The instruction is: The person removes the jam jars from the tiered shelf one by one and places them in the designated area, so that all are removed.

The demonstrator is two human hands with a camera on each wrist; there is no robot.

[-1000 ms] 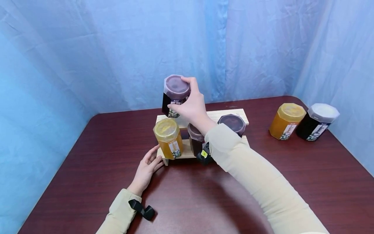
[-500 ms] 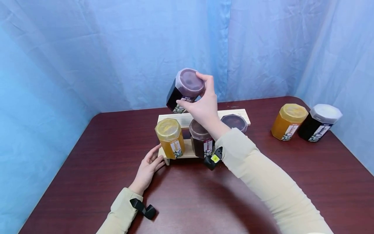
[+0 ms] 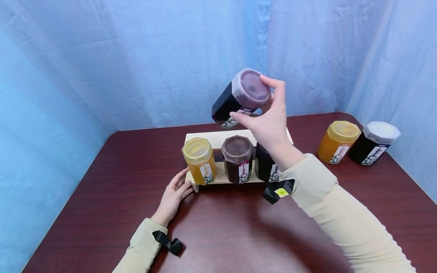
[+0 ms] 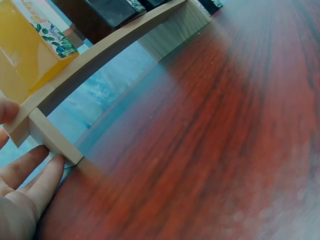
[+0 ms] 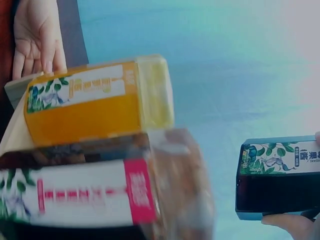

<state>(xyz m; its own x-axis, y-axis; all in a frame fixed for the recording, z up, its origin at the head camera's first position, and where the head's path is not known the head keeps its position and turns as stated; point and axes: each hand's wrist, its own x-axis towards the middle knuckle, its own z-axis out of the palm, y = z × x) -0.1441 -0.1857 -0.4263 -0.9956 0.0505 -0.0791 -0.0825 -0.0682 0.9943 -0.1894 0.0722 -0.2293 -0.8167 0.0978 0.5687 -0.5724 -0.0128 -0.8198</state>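
My right hand (image 3: 268,119) holds a dark octagonal jar (image 3: 227,104) with a translucent lid in the air above the wooden rack (image 3: 218,138). The jar leans, its lid up to the right; thumb and fingers span its side. In the right wrist view, that dark jar (image 5: 280,192) shows at the right edge. My left hand (image 3: 170,199) touches the rack's left end, straight fingers (image 4: 46,182) against its leg (image 4: 52,137). On the lower shelf stand a yellow jar (image 3: 198,163), a reddish-brown jar (image 3: 237,161) and a dark jar (image 3: 264,163), the last partly behind my right wrist.
At the right of the dark red table (image 3: 136,167) stand another yellow jar (image 3: 338,142) and a black jar with a white lid (image 3: 373,142). Blue curtains (image 3: 153,64) hang behind and at both sides.
My right hand has lifted the dark jar off the rack's upper shelf and carried it up and to the right, tilting it more. The left hand has stayed at the rack's end.
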